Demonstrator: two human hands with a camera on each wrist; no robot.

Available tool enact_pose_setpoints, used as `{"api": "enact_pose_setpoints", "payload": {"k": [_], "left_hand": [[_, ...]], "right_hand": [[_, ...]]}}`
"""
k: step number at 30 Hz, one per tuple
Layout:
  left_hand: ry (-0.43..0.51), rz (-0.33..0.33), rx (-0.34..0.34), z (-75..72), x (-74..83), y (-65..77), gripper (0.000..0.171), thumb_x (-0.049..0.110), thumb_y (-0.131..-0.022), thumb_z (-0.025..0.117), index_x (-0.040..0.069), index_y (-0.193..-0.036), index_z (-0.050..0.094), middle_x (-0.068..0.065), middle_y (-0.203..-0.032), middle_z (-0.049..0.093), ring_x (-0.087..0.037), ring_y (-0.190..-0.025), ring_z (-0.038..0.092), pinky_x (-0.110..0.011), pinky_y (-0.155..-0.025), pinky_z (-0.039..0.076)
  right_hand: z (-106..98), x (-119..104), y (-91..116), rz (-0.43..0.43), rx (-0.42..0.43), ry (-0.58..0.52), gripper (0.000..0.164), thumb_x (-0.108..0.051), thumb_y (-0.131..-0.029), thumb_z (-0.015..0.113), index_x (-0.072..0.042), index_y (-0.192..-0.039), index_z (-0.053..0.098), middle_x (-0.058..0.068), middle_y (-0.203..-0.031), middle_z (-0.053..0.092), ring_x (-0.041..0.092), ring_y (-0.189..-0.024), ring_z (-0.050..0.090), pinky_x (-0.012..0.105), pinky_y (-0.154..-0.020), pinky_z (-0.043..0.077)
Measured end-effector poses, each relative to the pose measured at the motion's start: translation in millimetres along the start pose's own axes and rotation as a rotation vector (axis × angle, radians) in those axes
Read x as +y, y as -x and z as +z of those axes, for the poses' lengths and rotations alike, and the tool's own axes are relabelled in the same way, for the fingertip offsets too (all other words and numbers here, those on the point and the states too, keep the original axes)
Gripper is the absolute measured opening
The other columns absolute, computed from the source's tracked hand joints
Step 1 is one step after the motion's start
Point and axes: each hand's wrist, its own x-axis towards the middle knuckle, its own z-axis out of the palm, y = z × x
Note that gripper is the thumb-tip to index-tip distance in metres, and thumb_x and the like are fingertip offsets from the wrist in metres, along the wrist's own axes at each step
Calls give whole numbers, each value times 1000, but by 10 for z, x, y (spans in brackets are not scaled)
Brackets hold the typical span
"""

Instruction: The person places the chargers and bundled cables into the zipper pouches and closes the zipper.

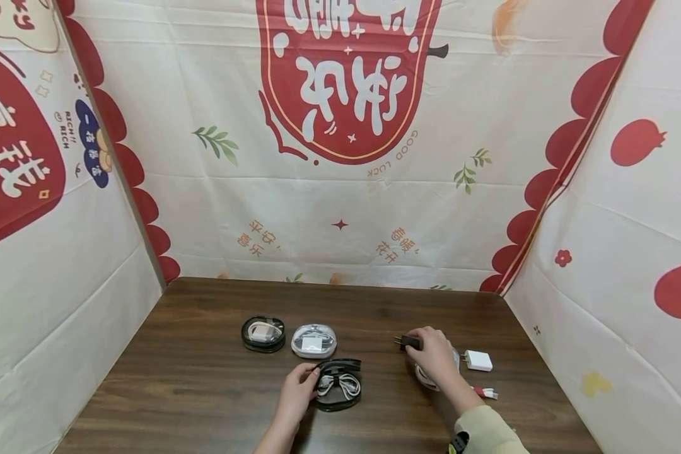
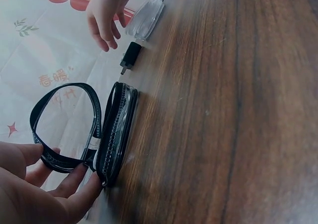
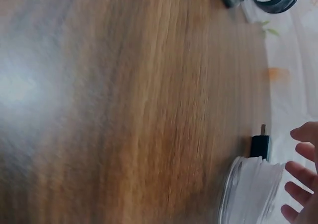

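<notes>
My left hand (image 1: 296, 392) pinches the raised lid of a small clear zip case with black trim (image 1: 336, 408). A bundled white cable (image 1: 347, 386) with a black tie lies inside it. In the left wrist view, the lid (image 2: 94, 91) stands up from the case body, with fingers at its rim. My right hand (image 1: 436, 359) hovers at a black plug adapter (image 1: 412, 342) on the table. Both wrist views show its fingers loosely spread and apart from the adapter. Beside the adapter, partly hidden under that hand, is a clear case with white trim (image 3: 251, 194).
Two closed zip cases, one black-trimmed (image 1: 263, 346) and one white-trimmed (image 1: 314, 354), lie left of centre. A white plug adapter (image 1: 479, 360) and a red-and-white cable end (image 1: 487, 393) lie at the right. Printed cloth (image 1: 340, 195) walls off the table's (image 1: 204, 378) back and sides.
</notes>
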Motion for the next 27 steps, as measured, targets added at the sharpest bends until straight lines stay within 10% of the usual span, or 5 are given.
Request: {"api": "enact_pose_setpoints", "payload": {"k": [11,27], "left_hand": [[15,13,-3,-8,-12,12,20,8,-96,56,-9,-105,62,-15,-97,64,-24,-90,59,-43,-74,57],[18,2,-8,-9,-7,4,20,8,-96,57,-9,-105,62,-12,-94,62,-21,-88,57,-44,-73,57]], "right_hand": [[75,92,-152,126,-200,200,46,-19,-86,73,-3,-128,62,24,-125,56,46,-116,46,66,-94,33],[67,25,-166,57,-123,215,35,-17,-80,79,-5,-113,71,17,-105,67,41,-101,56,61,-86,40]]}}
